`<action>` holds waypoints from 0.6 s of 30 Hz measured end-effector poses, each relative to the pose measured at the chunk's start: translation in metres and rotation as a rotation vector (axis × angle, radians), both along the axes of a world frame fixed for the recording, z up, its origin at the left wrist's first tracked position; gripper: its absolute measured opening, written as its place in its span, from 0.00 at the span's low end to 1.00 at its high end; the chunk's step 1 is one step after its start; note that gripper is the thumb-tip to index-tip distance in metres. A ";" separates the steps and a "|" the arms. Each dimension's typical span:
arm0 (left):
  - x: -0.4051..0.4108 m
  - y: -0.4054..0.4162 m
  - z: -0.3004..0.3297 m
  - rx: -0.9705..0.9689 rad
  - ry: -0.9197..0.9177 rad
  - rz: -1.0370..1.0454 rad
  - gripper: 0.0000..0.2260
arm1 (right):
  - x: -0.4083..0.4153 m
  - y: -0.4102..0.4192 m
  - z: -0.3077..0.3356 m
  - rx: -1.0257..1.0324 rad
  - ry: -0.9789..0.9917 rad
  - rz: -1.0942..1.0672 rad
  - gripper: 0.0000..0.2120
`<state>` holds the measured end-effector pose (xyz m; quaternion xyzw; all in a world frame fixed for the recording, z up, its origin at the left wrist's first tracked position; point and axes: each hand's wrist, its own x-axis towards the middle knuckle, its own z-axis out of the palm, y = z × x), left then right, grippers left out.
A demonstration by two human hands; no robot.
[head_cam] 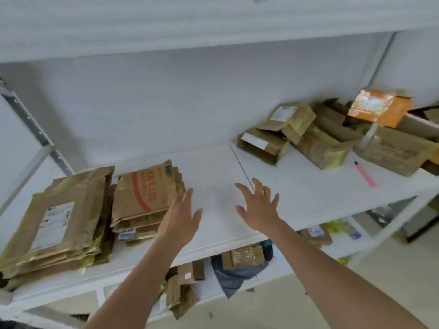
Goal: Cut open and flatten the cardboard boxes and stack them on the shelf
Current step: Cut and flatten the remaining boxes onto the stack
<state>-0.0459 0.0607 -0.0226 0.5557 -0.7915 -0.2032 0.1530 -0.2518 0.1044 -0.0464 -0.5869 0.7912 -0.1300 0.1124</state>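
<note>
Hands: left, right, fingers spread, empty, over shelf front edge; flat stacks left end, uncut boxes right end—take cutter next.

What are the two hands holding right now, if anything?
Nothing. The left hand and right hand are both open with fingers spread above the white shelf, beside the stack of flattened brown cardboard boxes.
</note>
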 end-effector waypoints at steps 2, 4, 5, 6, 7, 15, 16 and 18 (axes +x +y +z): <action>-0.043 0.001 -0.005 -0.002 0.010 0.013 0.28 | -0.053 0.008 -0.007 -0.004 -0.026 -0.026 0.27; -0.086 -0.001 -0.015 -0.022 0.040 0.048 0.28 | -0.111 0.012 -0.016 -0.001 -0.030 -0.040 0.28; -0.108 -0.001 -0.021 -0.018 0.044 0.066 0.27 | -0.140 0.016 -0.021 0.010 -0.034 -0.051 0.28; -0.132 -0.002 -0.028 -0.005 0.039 0.073 0.27 | -0.168 0.022 -0.027 0.020 -0.043 -0.071 0.28; -0.153 -0.003 -0.034 0.005 0.037 0.071 0.27 | -0.195 0.026 -0.033 0.010 -0.052 -0.096 0.28; -0.286 -0.048 -0.086 -0.037 0.149 0.081 0.24 | -0.311 -0.017 -0.087 -0.350 -0.344 -0.153 0.29; -0.299 -0.054 -0.098 -0.035 0.197 0.110 0.24 | -0.315 -0.021 -0.100 -0.393 -0.379 -0.137 0.29; -0.322 -0.065 -0.123 -0.018 0.297 0.175 0.26 | -0.321 -0.031 -0.123 -0.454 -0.430 -0.108 0.29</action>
